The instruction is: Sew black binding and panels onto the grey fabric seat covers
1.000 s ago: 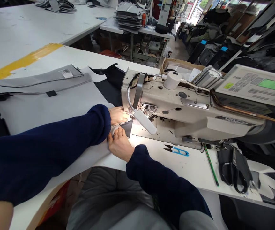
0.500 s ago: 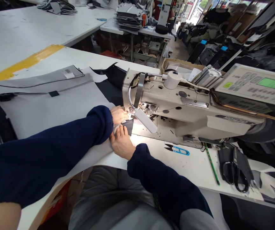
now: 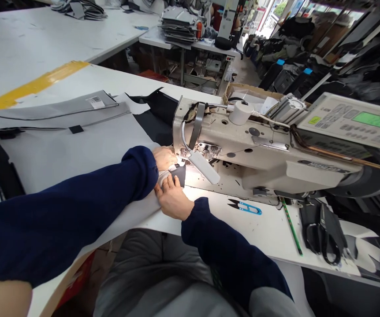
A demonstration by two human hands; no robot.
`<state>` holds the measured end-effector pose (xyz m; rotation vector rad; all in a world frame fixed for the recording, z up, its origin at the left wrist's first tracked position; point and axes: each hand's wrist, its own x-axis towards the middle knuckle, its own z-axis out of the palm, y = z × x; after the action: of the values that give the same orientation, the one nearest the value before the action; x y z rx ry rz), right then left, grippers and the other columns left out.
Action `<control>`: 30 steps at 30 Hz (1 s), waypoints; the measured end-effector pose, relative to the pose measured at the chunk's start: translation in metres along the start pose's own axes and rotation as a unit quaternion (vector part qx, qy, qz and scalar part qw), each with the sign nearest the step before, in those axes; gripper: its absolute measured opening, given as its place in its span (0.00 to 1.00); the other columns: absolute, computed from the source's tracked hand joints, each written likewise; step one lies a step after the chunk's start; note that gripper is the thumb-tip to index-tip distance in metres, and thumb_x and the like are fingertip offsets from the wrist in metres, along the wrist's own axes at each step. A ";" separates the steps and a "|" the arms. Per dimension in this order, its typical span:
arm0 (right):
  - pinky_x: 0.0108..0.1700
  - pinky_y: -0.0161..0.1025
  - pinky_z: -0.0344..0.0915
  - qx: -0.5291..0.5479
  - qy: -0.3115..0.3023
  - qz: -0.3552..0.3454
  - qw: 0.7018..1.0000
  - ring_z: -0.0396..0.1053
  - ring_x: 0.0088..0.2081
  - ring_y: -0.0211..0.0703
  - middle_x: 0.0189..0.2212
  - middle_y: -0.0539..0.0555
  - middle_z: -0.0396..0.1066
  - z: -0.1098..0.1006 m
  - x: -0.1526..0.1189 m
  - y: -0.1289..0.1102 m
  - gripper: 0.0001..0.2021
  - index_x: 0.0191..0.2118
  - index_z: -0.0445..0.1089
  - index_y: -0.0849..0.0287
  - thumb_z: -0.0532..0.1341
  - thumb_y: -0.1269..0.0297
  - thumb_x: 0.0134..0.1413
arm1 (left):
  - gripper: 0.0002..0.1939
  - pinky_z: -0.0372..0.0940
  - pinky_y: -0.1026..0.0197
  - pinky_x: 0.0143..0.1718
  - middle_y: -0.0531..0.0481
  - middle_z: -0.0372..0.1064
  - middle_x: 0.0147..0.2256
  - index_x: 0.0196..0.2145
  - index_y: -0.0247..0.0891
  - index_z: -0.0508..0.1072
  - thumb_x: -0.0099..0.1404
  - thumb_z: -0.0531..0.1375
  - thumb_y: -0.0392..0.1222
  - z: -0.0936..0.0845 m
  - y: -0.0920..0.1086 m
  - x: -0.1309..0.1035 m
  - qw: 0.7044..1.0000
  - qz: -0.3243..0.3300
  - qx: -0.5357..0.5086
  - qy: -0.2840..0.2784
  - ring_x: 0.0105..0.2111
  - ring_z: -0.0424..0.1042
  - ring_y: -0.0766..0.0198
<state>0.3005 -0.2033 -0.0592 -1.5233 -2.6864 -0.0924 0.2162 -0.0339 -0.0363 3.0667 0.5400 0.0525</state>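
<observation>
My left hand (image 3: 164, 158) is beside the needle area of the sewing machine (image 3: 269, 154), its fingers closed together at the edge of the grey fabric (image 3: 107, 147); its fingertips are partly hidden. Below it, my right hand (image 3: 175, 199) lies on the same work, fingers stretched out and a little apart, pressing near a dark fabric piece (image 3: 179, 175) by the presser foot. A small light tab shows between the hands. The large grey panel spreads left over the table, with black trim (image 3: 3, 171) along its edge. Under the machine head the needle is hard to make out.
Blue thread snips (image 3: 245, 206) lie in front of the machine. A green pencil (image 3: 292, 226) and black scissors (image 3: 324, 237) are farther right. A lamp (image 3: 205, 167) hangs close to my hands. The control panel (image 3: 355, 119) tops the machine; a cardboard box (image 3: 231, 88) stands behind.
My right hand has slid slightly to the right along the fabric, away from my left wrist. The left hand stays nearly in place beside the needle area. The view has shifted a little.
</observation>
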 end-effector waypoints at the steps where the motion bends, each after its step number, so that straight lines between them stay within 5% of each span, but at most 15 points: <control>1: 0.53 0.68 0.52 -0.007 0.006 0.001 1.000 0.58 0.57 0.70 0.52 0.81 0.60 0.002 0.000 -0.002 0.25 0.60 0.53 0.75 0.49 0.69 0.58 | 0.15 0.61 0.59 0.40 0.46 0.73 0.39 0.36 0.39 0.77 0.64 0.51 0.43 -0.001 0.002 -0.001 1.000 0.009 0.021 -0.008 0.41 0.69 0.57; 7: 0.53 0.69 0.51 -0.018 0.019 -0.007 1.000 0.57 0.57 0.74 0.52 0.85 0.59 0.006 0.001 -0.005 0.30 0.58 0.55 0.81 0.54 0.63 0.54 | 0.14 0.58 0.57 0.42 0.46 0.73 0.39 0.38 0.39 0.75 0.65 0.52 0.43 -0.002 0.012 -0.004 0.996 0.061 0.065 -0.017 0.42 0.68 0.57; 19: 0.51 0.70 0.52 -0.047 0.052 0.013 0.997 0.61 0.54 0.72 0.52 0.86 0.60 0.013 0.015 -0.011 0.23 0.55 0.57 0.81 0.48 0.68 0.59 | 0.11 0.55 0.59 0.38 0.47 0.72 0.33 0.34 0.37 0.76 0.64 0.53 0.37 -0.009 0.017 0.000 0.985 0.106 0.131 -0.048 0.38 0.69 0.60; 27: 0.47 0.73 0.54 -0.019 0.051 -0.012 0.998 0.67 0.45 0.68 0.42 0.74 0.69 0.015 0.023 -0.001 0.17 0.46 0.70 0.71 0.51 0.69 0.57 | 0.09 0.57 0.58 0.32 0.42 0.71 0.33 0.30 0.33 0.75 0.60 0.54 0.35 -0.006 0.042 0.003 0.994 -0.005 0.098 -0.037 0.36 0.68 0.57; 30: 0.50 0.63 0.61 0.029 0.047 -0.041 0.998 0.67 0.47 0.59 0.47 0.69 0.69 0.023 0.025 0.001 0.17 0.45 0.70 0.69 0.46 0.74 0.59 | 0.09 0.55 0.59 0.26 0.41 0.70 0.30 0.29 0.32 0.74 0.59 0.54 0.34 -0.004 0.054 0.004 0.994 -0.060 0.074 -0.052 0.33 0.69 0.57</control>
<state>0.2886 -0.1793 -0.0805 -1.3571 -2.6547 -0.0868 0.2383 -0.0834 -0.0300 3.1475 0.7540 -0.1553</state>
